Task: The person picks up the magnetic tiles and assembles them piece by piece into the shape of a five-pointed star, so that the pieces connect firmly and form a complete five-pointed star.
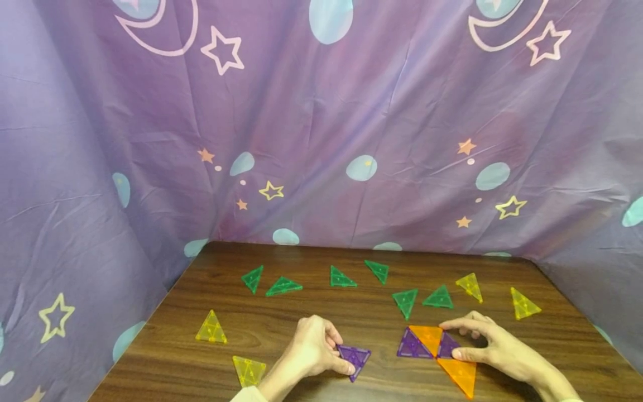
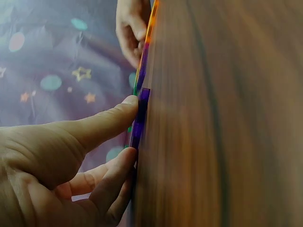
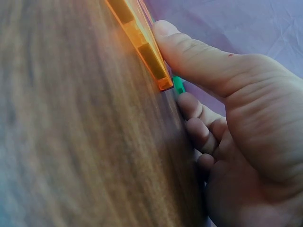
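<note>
My left hand (image 1: pixel 312 347) pinches a translucent purple triangle magnetic tile (image 1: pixel 354 357) between thumb and fingers, low over the brown table. In the left wrist view this purple tile (image 2: pixel 141 113) appears edge-on. To the right lies a flat joined group: a purple tile (image 1: pixel 414 345), an orange tile (image 1: pixel 428 337), another purple tile (image 1: pixel 446 346) and a lower orange tile (image 1: pixel 462 374). Thumb and index finger of my right hand (image 1: pixel 497 347) grip that second purple tile at the group's right side. The right wrist view shows the lower orange tile (image 3: pixel 142 45) beside the thumb.
Several green triangle tiles (image 1: pixel 341 277) lie scattered along the back of the wooden table (image 1: pixel 321 312). Yellow triangle tiles lie at the left (image 1: pixel 212 329) and the back right (image 1: pixel 523 305). A purple patterned cloth (image 1: pixel 311 123) hangs behind and at both sides.
</note>
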A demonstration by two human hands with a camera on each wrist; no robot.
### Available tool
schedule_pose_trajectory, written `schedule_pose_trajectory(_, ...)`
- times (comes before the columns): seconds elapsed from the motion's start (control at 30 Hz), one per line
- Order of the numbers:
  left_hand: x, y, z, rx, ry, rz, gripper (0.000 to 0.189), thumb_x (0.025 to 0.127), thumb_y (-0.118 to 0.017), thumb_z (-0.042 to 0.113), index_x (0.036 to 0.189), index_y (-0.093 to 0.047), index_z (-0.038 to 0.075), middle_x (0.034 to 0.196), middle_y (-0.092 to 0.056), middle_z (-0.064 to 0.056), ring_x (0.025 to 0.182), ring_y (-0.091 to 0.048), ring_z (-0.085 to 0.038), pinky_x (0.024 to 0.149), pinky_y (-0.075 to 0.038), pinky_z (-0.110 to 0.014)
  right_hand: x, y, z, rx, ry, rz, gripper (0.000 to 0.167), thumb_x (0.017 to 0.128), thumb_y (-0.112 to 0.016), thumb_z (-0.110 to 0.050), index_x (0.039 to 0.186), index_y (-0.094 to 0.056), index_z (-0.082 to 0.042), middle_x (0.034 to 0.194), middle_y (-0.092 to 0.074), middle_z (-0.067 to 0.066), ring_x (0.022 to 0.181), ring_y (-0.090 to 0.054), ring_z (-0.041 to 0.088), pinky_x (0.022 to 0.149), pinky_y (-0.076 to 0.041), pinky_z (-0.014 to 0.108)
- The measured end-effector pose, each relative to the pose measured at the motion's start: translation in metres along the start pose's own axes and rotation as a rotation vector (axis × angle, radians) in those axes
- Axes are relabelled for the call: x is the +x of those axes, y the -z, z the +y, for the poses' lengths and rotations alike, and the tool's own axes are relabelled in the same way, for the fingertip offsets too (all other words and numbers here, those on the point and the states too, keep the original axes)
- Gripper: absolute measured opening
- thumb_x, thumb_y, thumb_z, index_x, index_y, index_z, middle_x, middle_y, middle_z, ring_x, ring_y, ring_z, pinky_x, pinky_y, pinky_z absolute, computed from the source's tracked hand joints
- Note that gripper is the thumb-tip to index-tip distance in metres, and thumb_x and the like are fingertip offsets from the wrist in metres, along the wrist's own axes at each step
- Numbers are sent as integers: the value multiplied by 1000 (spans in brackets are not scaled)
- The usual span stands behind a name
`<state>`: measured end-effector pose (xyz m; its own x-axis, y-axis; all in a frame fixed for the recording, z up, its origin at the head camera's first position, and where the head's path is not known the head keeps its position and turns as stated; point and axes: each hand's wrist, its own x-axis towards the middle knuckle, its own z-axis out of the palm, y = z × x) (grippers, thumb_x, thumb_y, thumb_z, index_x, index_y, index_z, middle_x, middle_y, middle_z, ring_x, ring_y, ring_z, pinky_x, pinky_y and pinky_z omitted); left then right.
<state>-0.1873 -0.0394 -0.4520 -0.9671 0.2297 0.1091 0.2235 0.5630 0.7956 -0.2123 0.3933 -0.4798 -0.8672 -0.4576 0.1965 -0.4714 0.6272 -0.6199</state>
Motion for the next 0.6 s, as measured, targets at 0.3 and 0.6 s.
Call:
schedule_pose_trajectory(0.3,3,-36,24,-5,-14,-40,48,53,-115,19,79,-76,11,73,-63,6,65,-57,-5,62,-54,-21,0,-2,-1,-1,31,14,46,100,-83,-16,144,-74,-25,118,-63,-6,108,-53,7,83,-45,28)
schedule_pose_trajectory(0.6,8,-68,44,29,-27,-45,51,52,-116,26,78,-74,15,71,-60,11,64,-53,-2,59,-50,-19,0,-3,-2,-8,22,11,45,100,-83,-17,144,-74,-24,116,-62,-4,107,-52,7,82,-44,29)
